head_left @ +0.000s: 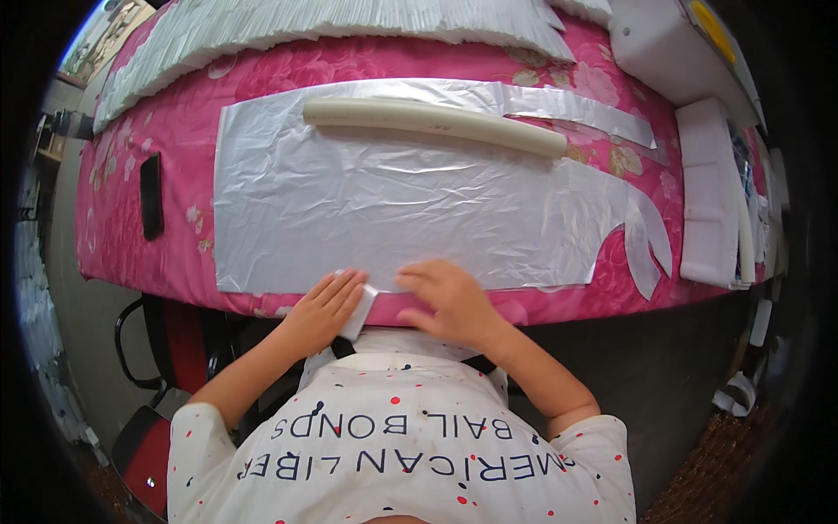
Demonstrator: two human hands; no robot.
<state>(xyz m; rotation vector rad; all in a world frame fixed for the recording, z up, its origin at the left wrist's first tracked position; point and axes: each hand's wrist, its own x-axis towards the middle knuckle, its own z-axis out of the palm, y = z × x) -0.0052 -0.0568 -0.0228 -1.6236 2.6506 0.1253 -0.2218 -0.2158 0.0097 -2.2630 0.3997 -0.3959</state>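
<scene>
My left hand [332, 301] is at the table's near edge, its fingers close together over a small flat white piece [359, 316]. Part of that piece sticks out past the fingers; the thumb is hidden, and the material cannot be made out. To its right, my right hand [452, 304] is slightly blurred, with fingers apart and nothing seen in them. Just beyond both hands lies a creased silvery-white sheet [375, 218], spread flat. A long cream-coloured tube [428, 125] rests across its far part. Loose strips of the sheet curl at its right end [644, 249].
Pink flowered cloth [109, 201] covers the table. A dark oblong object [152, 196] lies at left. Long rows of folded white pieces [305, 22] line the far side. White foam-like boxes [705, 192] stand at right. Red-and-black chairs [179, 341] are below left.
</scene>
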